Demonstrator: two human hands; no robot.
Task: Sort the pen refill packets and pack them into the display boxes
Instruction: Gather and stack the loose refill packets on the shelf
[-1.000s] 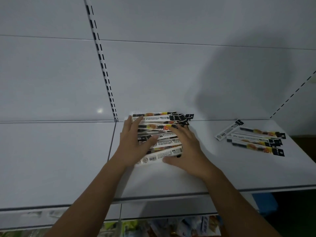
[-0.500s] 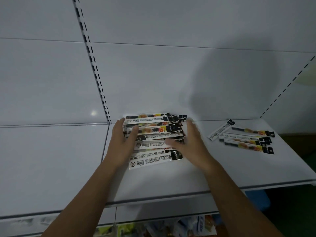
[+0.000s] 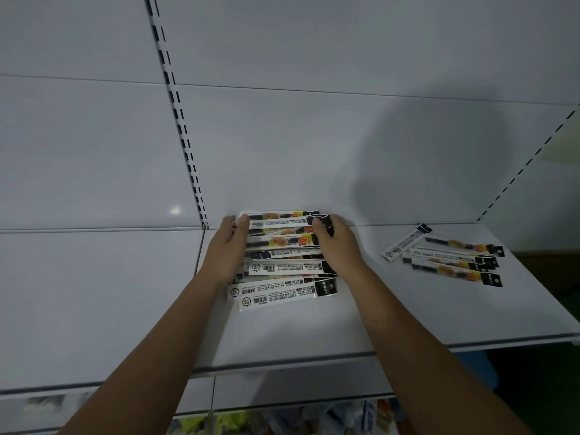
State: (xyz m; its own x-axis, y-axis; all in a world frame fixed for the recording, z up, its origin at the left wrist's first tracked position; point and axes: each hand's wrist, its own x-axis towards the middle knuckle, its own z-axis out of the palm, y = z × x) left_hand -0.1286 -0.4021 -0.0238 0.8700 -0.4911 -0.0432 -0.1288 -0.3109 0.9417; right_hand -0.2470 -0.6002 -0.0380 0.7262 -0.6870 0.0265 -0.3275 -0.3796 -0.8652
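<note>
Slotted upright [image 3: 185,133]: white strip with two rows of dark slots, running down the back wall to the shelf's rear edge.
Back wall [image 3: 314,146]: glossy white panels on both sides of the upright, crossed by horizontal seams.
Shelf [image 3: 94,293]: two white boards that meet in a seam below the upright's foot (grey front lip).
Glint [image 3: 175,211]: small bright spot just left of the upright's foot.
Shadow [image 3: 423,171]: broad dark patch on the wall, well right of the upright.
Lower goods [image 3: 282,419]: blurred, colourful, beneath the shelf.
</note>
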